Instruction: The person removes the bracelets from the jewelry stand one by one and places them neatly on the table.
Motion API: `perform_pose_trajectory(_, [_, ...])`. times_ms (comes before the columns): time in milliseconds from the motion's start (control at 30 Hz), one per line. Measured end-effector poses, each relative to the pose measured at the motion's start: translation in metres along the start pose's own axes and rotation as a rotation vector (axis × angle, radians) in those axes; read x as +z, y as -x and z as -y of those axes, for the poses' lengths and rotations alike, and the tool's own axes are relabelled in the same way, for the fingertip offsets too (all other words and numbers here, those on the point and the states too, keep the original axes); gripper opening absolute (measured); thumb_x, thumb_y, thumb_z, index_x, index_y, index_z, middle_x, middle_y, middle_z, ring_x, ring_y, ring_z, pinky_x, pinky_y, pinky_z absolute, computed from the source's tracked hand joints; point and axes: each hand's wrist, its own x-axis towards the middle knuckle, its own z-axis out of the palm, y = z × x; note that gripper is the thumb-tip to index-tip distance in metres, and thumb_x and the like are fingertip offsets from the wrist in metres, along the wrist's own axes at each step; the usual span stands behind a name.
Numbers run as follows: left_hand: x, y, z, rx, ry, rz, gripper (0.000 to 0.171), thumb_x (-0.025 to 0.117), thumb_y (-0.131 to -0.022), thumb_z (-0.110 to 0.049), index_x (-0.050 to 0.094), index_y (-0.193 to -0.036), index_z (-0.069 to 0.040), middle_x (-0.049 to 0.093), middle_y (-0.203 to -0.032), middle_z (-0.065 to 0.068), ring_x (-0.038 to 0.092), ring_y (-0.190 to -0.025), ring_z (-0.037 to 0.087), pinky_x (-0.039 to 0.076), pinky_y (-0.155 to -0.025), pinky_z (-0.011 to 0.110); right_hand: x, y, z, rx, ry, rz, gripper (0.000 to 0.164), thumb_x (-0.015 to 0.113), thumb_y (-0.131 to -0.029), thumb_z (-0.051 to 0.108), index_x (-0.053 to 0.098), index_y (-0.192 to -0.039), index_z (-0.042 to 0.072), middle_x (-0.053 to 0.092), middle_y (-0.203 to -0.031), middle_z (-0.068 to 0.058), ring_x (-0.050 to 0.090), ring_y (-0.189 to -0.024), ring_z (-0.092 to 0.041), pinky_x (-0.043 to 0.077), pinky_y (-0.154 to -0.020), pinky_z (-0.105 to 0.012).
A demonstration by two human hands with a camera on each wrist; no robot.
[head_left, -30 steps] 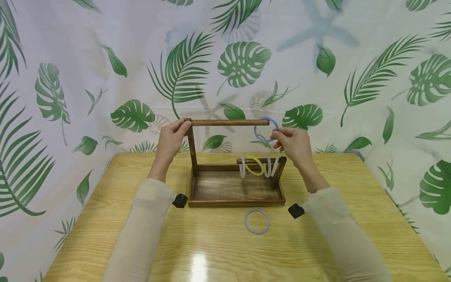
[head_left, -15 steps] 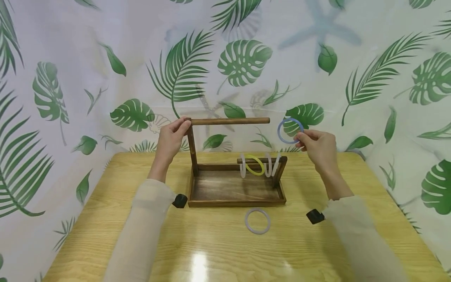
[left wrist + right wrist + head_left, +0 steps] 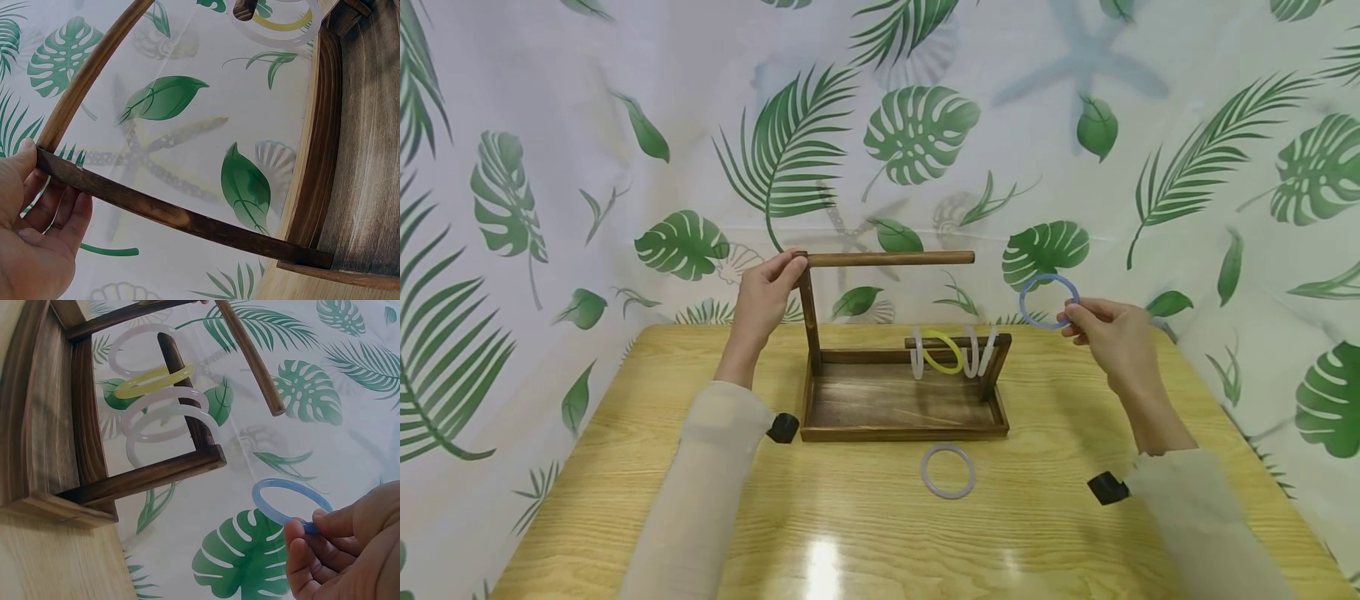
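Note:
A dark wooden rack (image 3: 904,433) with a tray base and two bars stands on the table. My left hand (image 3: 766,296) grips the top corner of its tall left post, where the bare upper bar (image 3: 891,259) begins. To the right of the rack, my right hand (image 3: 1108,337) pinches a blue ring (image 3: 1049,277) between thumb and fingers, held in the air. From the short lower bar (image 3: 172,353) hang a yellow ring (image 3: 956,358) and several whitish rings (image 3: 917,367). One pale lilac ring (image 3: 948,495) lies flat on the table in front of the tray.
The light wood-grain table (image 3: 700,517) reaches back to a wall covering (image 3: 925,200) printed with leaves. Black wrist cameras (image 3: 783,427) sit by each sleeve cuff.
My right hand has drawn the blue ring rightward off the free end of the upper bar, then farther right and a little lower. The left hand keeps its grip on the rack.

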Motion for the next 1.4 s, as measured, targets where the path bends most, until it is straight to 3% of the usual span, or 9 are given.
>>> perform_pose_trajectory(267, [0.000,-0.001,0.001,0.002,0.007,0.001,0.044,0.061,-0.107,-0.028,0.061,-0.142,-0.002,0.061,-0.142,0.016,0.063,-0.125,0.032,0.048,-0.107,0.036,-0.015,0.011,-0.008,0.016,0.009,0.002,0.043,0.060,-0.106,0.020,0.061,-0.131,-0.015,0.071,-0.083,0.021,0.068,-0.073,0.002,0.055,-0.068,-0.014])
perform_pose_trajectory(500, [0.000,0.000,0.000,-0.002,0.003,0.003,0.044,0.060,-0.107,-0.028,0.061,-0.143,-0.002,0.061,-0.142,0.017,0.063,-0.125,0.032,0.048,-0.107,0.036,-0.026,0.022,-0.013,0.001,0.091,-0.002,0.041,0.059,-0.107,0.021,0.065,-0.127,-0.015,0.071,-0.083,0.022,0.067,-0.073,0.000,0.055,-0.067,-0.015])
perform_pose_trajectory(1067, [0.001,-0.001,0.000,0.001,0.006,0.000,0.045,0.060,-0.107,-0.029,0.061,-0.142,-0.003,0.061,-0.143,0.016,0.063,-0.126,0.031,0.047,-0.107,0.036,-0.047,0.043,-0.027,0.035,0.123,0.005,0.040,0.058,-0.108,0.019,0.062,-0.127,-0.016,0.070,-0.083,0.024,0.068,-0.072,0.001,0.056,-0.065,-0.016])
perform_pose_trajectory(1400, [0.001,0.000,0.001,-0.009,0.008,0.001,0.049,0.061,-0.107,-0.031,0.058,-0.145,0.000,0.059,-0.144,0.017,0.060,-0.129,0.031,0.044,-0.111,0.036,-0.054,0.054,-0.037,0.036,0.151,0.019,0.040,0.059,-0.107,0.020,0.063,-0.126,-0.015,0.073,-0.086,0.019,0.068,-0.072,-0.002,0.056,-0.065,-0.017])
